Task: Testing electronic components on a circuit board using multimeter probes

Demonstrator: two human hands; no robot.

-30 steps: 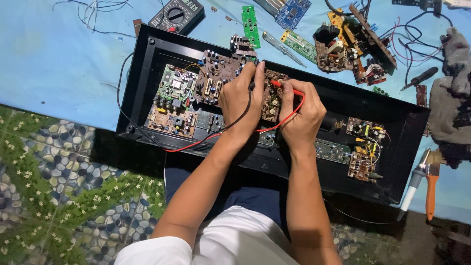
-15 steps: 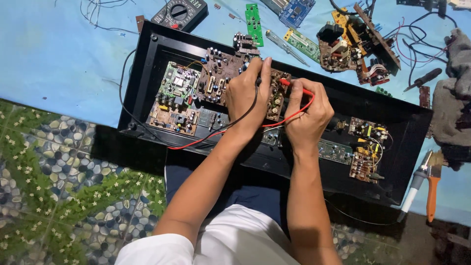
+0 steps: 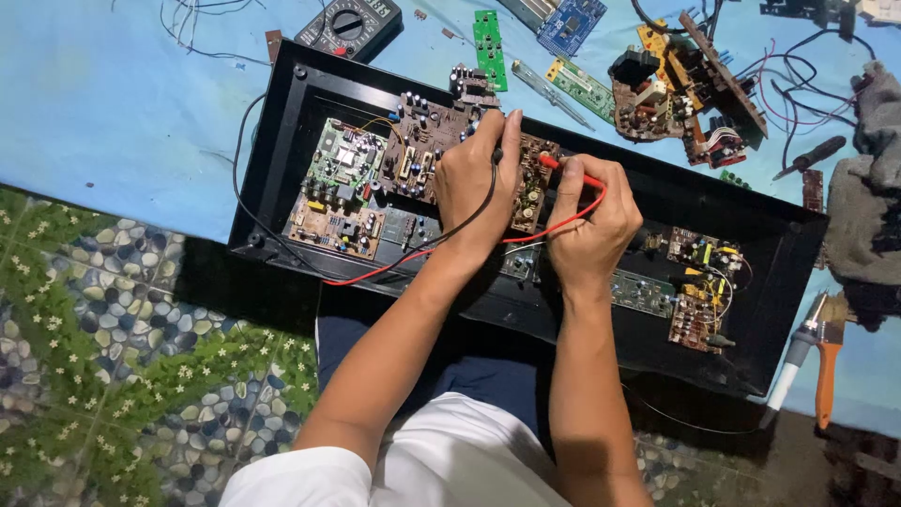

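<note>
A black open chassis (image 3: 282,122) lies across my lap, filled with several brown and green circuit boards (image 3: 343,183). My left hand (image 3: 477,183) grips a black test probe whose black lead runs down past my wrist; its tip rests on the boards near the middle. My right hand (image 3: 587,225) pinches a red test probe (image 3: 563,169), tip on the small brown board (image 3: 530,188) between my hands. The red lead (image 3: 375,272) trails left over the chassis edge.
A black multimeter (image 3: 349,23) sits at the top, on the blue cloth (image 3: 113,103). Loose green boards (image 3: 486,38), a blue board (image 3: 571,21) and a wired brown assembly (image 3: 685,80) lie behind the chassis. An orange-handled tool (image 3: 826,376) and a grey rag (image 3: 868,207) lie at right.
The view has shifted slightly. Both hands stay on the boards with the probes; the left hand's fingers have stretched a little further up.
</note>
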